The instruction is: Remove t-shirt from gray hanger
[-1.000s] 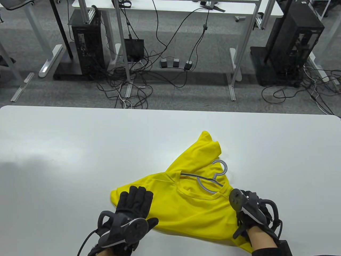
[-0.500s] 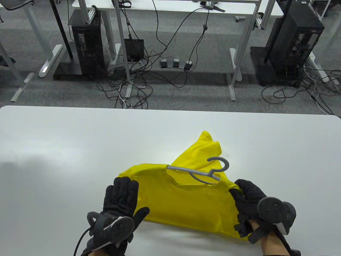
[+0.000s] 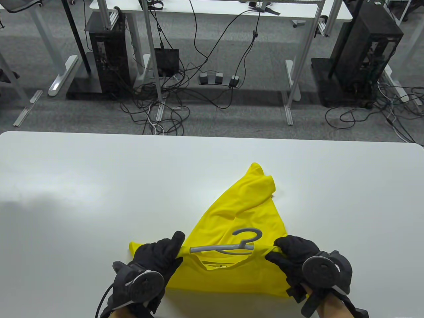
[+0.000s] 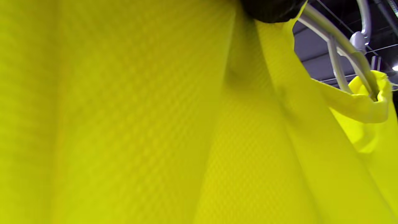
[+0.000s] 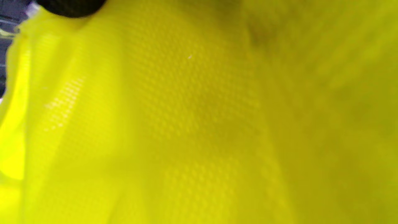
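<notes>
Table view shows my left hand [image 3: 155, 256] and right hand [image 3: 294, 255] each gripping a shoulder of the yellow t-shirt [image 3: 245, 212] near the desk [image 3: 99, 182] edge, lifting it so the gray hanger [image 3: 232, 246] can slip out, while left wrist view alone shows the hanger's arm inside the collar.

Support: white table [image 3: 99, 185], spanning the lower half of the table view | Resting on it: yellow t-shirt [image 3: 238, 212], lower centre-right of the frame, far tip pointing toward frame centre, near part raised off the surface | Beyond far edge: grey carpeted floor [image 3: 232, 116] with cables
</notes>
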